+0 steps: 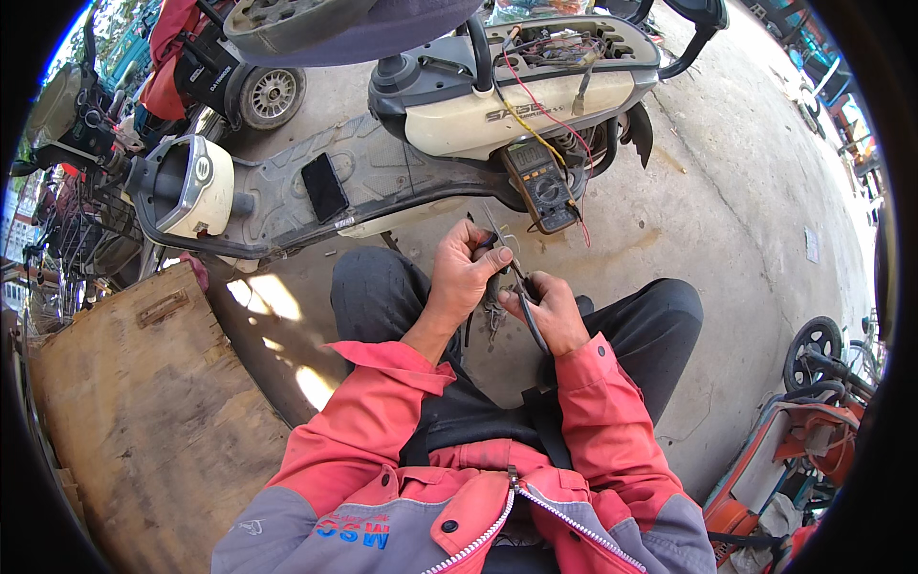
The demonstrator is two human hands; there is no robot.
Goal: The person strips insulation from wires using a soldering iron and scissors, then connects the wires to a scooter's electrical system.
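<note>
My left hand (466,273) is closed in front of my knees, thumb pressed against a dark cable piece (494,284) with thin pale wire ends sticking out beyond the fingers. Close beside it on the right, my right hand (553,314) grips a dark-handled hand tool (532,327), whose upper end meets the cable piece at my left thumb. Its jaws are too small to make out, so I cannot tell its exact kind. Just beyond both hands, a black and orange multimeter (540,185) leans against the electric scooter (535,120), with red and yellow leads running up to the scooter's opened compartment.
A black phone (325,187) lies on the scooter's footboard (378,163). The scooter's seat (316,33) is raised. At my left is a worn wooden board (158,411). An orange vehicle part (755,459) and a black wheel (813,349) stand at the right on concrete.
</note>
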